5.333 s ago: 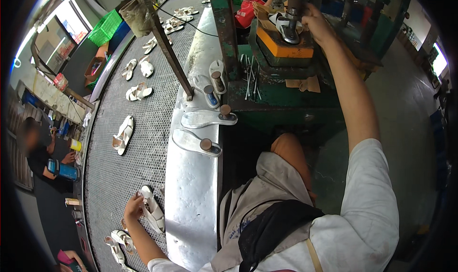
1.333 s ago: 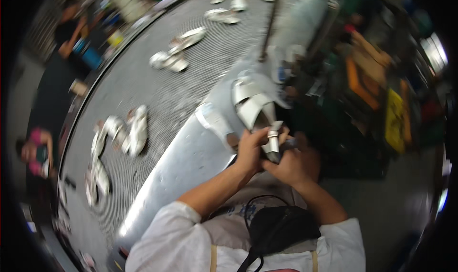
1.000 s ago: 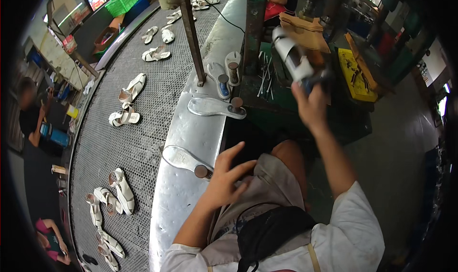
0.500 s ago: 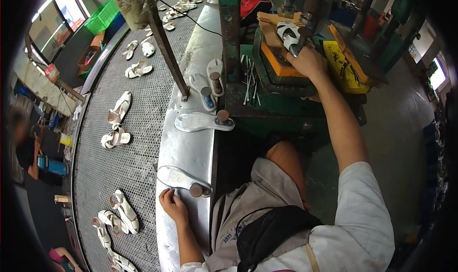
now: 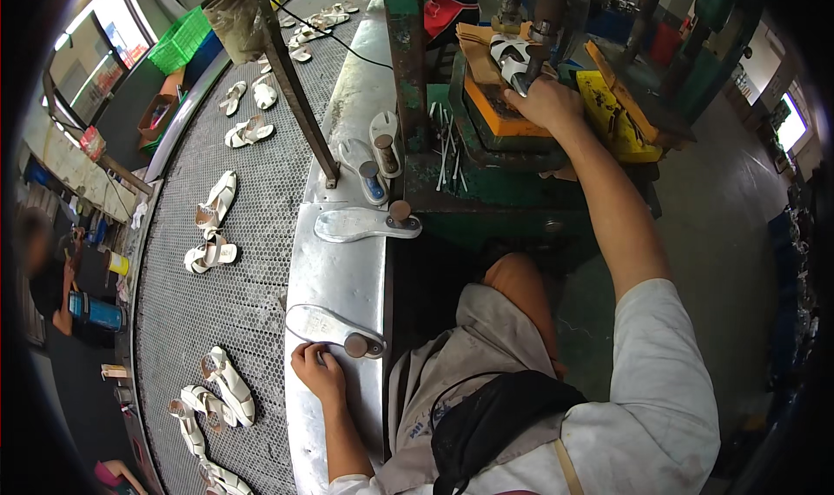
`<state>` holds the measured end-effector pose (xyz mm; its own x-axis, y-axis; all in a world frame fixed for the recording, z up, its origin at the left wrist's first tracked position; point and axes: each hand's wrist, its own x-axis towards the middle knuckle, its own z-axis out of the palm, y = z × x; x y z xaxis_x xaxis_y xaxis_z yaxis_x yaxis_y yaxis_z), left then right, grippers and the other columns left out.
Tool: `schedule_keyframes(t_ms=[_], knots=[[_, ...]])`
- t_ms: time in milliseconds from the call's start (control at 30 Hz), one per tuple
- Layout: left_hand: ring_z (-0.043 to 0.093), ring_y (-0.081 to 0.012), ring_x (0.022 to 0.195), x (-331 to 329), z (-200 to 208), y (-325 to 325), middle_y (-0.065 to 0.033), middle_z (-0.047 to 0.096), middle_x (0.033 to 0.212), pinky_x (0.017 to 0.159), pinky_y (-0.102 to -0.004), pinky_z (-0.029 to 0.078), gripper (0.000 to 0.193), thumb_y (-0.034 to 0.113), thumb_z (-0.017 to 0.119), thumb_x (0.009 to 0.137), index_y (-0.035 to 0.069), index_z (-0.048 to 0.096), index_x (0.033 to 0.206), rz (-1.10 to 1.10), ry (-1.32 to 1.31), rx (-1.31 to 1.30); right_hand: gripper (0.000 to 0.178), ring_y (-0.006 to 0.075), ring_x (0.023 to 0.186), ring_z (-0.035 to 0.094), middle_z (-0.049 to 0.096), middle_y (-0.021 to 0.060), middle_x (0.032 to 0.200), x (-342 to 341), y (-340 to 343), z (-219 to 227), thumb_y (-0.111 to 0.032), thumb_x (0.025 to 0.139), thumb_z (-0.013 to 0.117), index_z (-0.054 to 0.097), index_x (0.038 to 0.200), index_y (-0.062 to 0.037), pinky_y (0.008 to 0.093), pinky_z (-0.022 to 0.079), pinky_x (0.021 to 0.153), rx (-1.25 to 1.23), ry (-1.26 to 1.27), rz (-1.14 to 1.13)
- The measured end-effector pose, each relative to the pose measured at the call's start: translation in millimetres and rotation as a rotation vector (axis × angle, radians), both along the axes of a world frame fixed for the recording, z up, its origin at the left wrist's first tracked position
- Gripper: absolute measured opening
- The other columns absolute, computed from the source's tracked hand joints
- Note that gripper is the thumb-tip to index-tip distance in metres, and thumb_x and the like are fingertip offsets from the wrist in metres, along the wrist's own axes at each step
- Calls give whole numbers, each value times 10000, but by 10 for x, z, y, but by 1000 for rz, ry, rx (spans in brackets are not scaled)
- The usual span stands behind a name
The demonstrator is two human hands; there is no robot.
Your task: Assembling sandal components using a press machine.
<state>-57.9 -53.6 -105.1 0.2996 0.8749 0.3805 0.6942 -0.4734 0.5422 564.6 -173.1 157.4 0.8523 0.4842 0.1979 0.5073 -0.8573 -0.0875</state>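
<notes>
A white sandal [image 5: 511, 54] lies on the orange-edged pad [image 5: 504, 108] of a green press, under its metal column. My right hand [image 5: 552, 104] is closed at the sandal's near, heel end, around a dark part there; some fingers are hidden. My left hand [image 5: 319, 372] rests on the metal ledge [image 5: 339, 273], fingers loosely bent and apart, holding nothing. Just beyond its fingertips lies a metal sole-shaped plate [image 5: 321, 324] with a round brown knob. A second such plate [image 5: 356, 224] lies farther along the ledge.
Two more knobbed sole plates [image 5: 363, 172] stand near the press post [image 5: 408, 69]. White sandals [image 5: 217, 204] lie scattered on the mesh conveyor [image 5: 269, 295] at left. Thin white rods [image 5: 445, 148] lie beside the press. A slanted metal bar [image 5: 295, 87] rises from the ledge. Other people work nearby.
The view has shifted slightly, so the press and sandal appear a little farther left and up. My right hand keeps its hold at the sandal; my left hand stays on the ledge.
</notes>
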Motion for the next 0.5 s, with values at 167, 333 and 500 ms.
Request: schedule_keyframes(t_ms=[167, 333, 500], knots=[[589, -385, 1245, -353, -147, 21, -213, 634, 1269, 1107, -472, 454, 293, -31, 658, 891, -11, 706, 1179, -55, -263, -140, 917, 364, 979, 801, 798, 243, 1015, -674, -298, 86, -778, 992, 556, 683, 1288, 81, 512, 622, 829, -105, -26, -64], [459, -495, 1441, -1476, -117, 79, -318, 439, 1596, 1231, -603, 338, 915, 298, 798, 932, 39, 329, 1674, 801, 317, 319, 750, 420, 1083, 734, 726, 270, 1115, -658, -568, -222, -555, 1034, 669, 595, 1389, 101, 567, 585, 960, 233, -331, 125], [472, -518, 1412, -3264, -989, 644, -336, 471, 1574, 1215, -590, 375, 1101, 438, 946, 763, 8, 411, 1624, 832, 362, 130, 601, 469, 1356, 576, 606, 296, 1419, -360, -285, -398, -445, 1068, 663, 575, 1476, -13, 563, 495, 1109, 568, -20, 337]])
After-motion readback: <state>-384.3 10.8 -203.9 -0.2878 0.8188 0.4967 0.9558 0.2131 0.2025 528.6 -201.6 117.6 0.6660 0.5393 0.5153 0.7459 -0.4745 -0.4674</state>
